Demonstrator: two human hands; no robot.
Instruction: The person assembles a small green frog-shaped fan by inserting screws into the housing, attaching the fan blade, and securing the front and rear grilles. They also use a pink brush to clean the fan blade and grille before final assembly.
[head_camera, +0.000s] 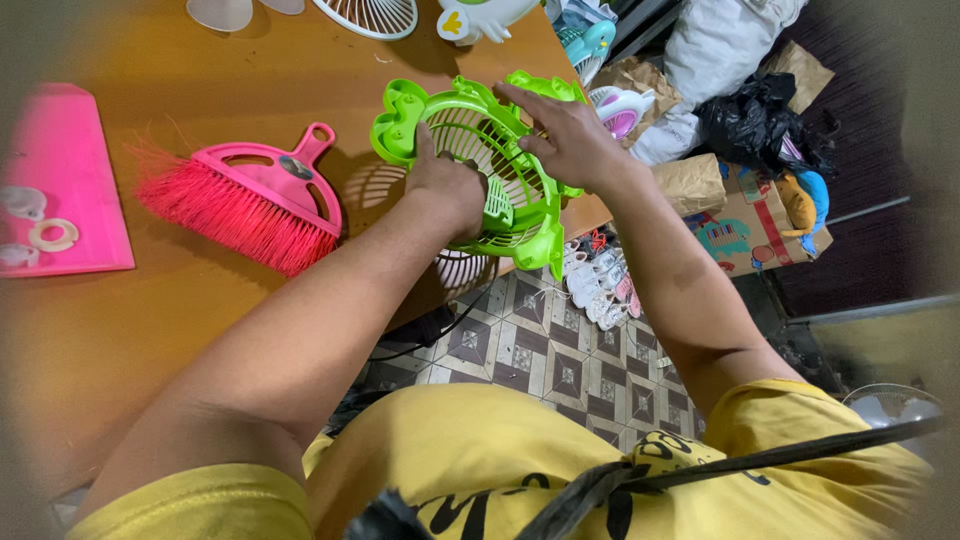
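A green fan grille (500, 170) is held tilted over the near edge of the worktop (120, 330). The left hand (447, 190) presses on its ribbed centre, its grip closed on the grille's lower part. The right hand (570, 135) lies across the upper rim, fingers curled over it. To the left a pink brush (235, 200) rests on the worktop, with a pink tray (60, 180) beyond. A white grille (368, 15) sits at the far edge. Below, small shoes (600, 280) lie on the tiled floor (560, 370).
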